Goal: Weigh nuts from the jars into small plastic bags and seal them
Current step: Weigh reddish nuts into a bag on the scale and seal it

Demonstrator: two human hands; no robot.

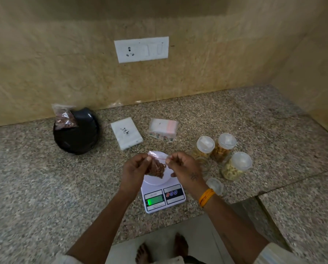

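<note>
A small clear plastic bag of brown nuts [157, 169] hangs above the white kitchen scale [164, 197]. My left hand [135, 168] pinches the bag's top edge at its left end. My right hand [182, 165] pinches the same edge at its right end. The bag's top strip is stretched between the two hands. Three lidded jars of pale nuts [235, 166] stand to the right of the scale. An open empty jar [204, 165] stands partly hidden behind my right hand, and its lid [215, 185] lies by my wrist.
A black plate [77, 136] at the left carries a filled bag of brown nuts [65, 118]. Two packs of empty bags [126, 133] [163, 127] lie behind the scale. A wall with a socket panel [141, 49] rises behind the granite counter [35, 187], and the counter edge runs near my body.
</note>
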